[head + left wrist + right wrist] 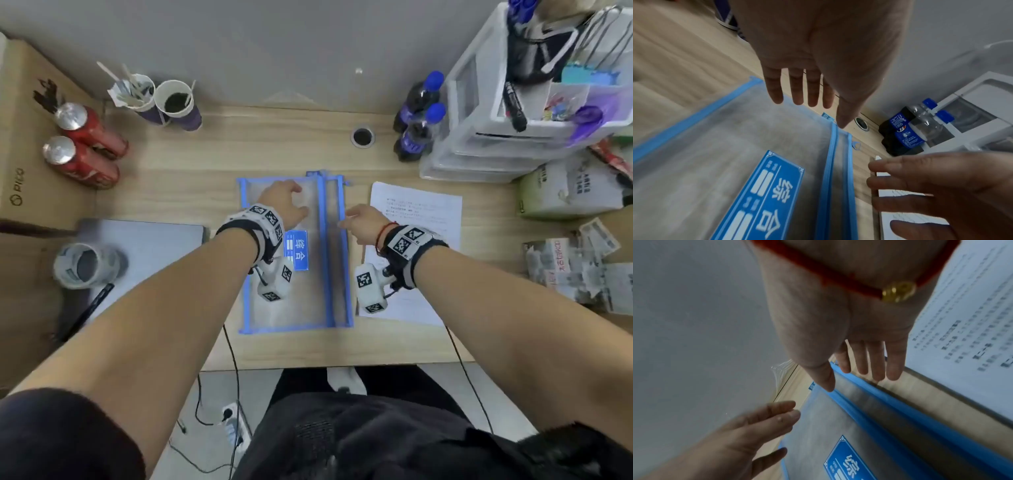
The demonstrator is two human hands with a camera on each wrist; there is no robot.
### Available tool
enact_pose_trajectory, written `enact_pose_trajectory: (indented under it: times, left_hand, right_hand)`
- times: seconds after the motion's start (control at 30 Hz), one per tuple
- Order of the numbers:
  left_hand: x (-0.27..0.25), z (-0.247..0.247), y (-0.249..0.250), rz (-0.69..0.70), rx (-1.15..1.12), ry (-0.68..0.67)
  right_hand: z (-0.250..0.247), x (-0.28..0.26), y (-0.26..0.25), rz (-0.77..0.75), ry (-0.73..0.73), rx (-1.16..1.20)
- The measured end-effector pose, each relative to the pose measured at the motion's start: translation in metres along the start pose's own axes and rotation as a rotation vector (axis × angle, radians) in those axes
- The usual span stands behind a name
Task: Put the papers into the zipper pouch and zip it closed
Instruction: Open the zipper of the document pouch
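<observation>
Both my hands hang over the pouch (294,253), fingers straight and a little apart, holding nothing. My left hand (286,205) is above the pouch's far half; in the left wrist view its fingers (797,91) point down at the mesh without clearly touching it. My right hand (364,219) is at the pouch's right edge, over the blue zipper strip (339,246) — whether the fingertips (875,369) touch it, I cannot tell.

The pouch lies flat on the desk (191,192) in front of me, its blue label (297,250) face up, the zipper side toward the papers (416,240). Those lie just beside it on the right, printed side up, outside the pouch.

Further off stand two red cans (82,147) and two paper cups (161,101) at far left, two blue-capped bottles (419,113) far right — next to a plastic drawer unit (486,137).
</observation>
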State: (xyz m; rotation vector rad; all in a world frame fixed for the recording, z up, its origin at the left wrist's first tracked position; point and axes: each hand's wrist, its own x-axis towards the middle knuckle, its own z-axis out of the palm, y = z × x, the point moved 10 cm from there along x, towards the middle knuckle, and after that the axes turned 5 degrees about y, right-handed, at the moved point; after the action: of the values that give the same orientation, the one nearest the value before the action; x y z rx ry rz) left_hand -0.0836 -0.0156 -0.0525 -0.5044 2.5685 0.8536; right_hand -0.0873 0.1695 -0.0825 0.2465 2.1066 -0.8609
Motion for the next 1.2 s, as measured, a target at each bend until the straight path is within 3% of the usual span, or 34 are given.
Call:
enact_pose_trajectory:
  times: [0.13, 0.33, 0.57, 0.73, 0.8, 0.9, 1.0, 1.2]
  left_hand:
    - [0.028, 0.002, 0.012, 0.056, 0.150, -0.013]
    - [0.050, 0.026, 0.009, 0.078, 0.249, -0.076]
    - [0.038, 0.035, 0.005, -0.020, 0.273, -0.118]
    - [0.037, -0.007, 0.027, -0.021, 0.257, 0.021]
    - [0.035, -0.027, 0.042, 0.010, 0.173, 0.040]
    - [0.022, -0.062, 0.068, 0.086, -0.123, 0.093]
    - [0.004, -0.088, 0.092, 0.145, -0.284, 0.110]
    - [-0.028, -0.098, 0.142, 0.244, -0.316, 0.092]
  right_hand:
    - [-0.010, 0.012, -0.008, 0.023, 0.083, 0.021]
    - [-0.010, 0.024, -0.005, 0.046, 0.056, 0.087]
    - [0.000, 0.022, -0.017, -0.098, -0.082, -0.008]
    - [-0.017, 0.011, -0.044, -0.253, -0.089, 0.012]
    - [-0.036, 0.002, -0.062, -0.332, -0.070, 0.067]
    - [-0.069, -0.017, -0.085, -0.432, -0.050, 0.148]
    - [-0.092, -0.040, -0.100, -0.463, -0.082, 0.194]
    - [-0.131, -0.082, -0.137, -0.589, -0.042, 0.255]
